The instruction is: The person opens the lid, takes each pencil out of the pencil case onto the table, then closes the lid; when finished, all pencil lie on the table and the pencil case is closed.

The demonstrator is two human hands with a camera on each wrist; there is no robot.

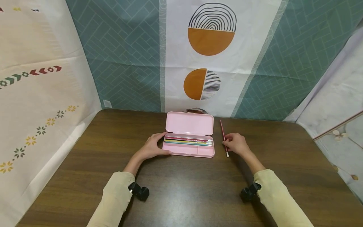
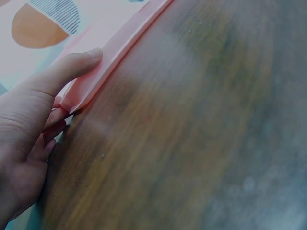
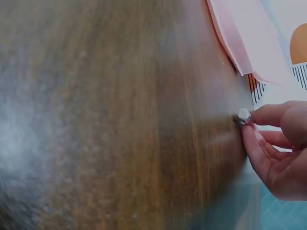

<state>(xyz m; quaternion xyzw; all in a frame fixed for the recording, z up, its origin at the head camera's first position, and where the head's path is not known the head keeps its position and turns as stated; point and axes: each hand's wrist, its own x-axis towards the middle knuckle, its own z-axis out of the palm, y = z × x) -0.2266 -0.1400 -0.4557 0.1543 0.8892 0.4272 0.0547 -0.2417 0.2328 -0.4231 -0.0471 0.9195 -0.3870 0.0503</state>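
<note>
Two hands are busy: the left hand (image 1: pixel 153 147) grips the left end of an open pencil case (image 1: pixel 181 150), thumb and fingers spread round it; the right hand (image 1: pixel 236 143) narrowly pinches a red pencil (image 1: pixel 223 132) just right of the case. Only the head view shows the case's inside, where several coloured pencils (image 1: pixel 187 141) lie side by side. The left wrist view adds the thumb on the front edge; the right wrist view, the pencil's round white eraser (image 3: pixel 243 113). The case is smooth, glossy pink, oblong with rounded corners, its lid (image 1: pixel 189 123) tipped back. Dark, streaky wood grain covers the shiny counter (image 1: pixel 181 186). Behind hangs creased cloth (image 1: pixel 130 47) printed with ochre half-discs and black lines.
</note>
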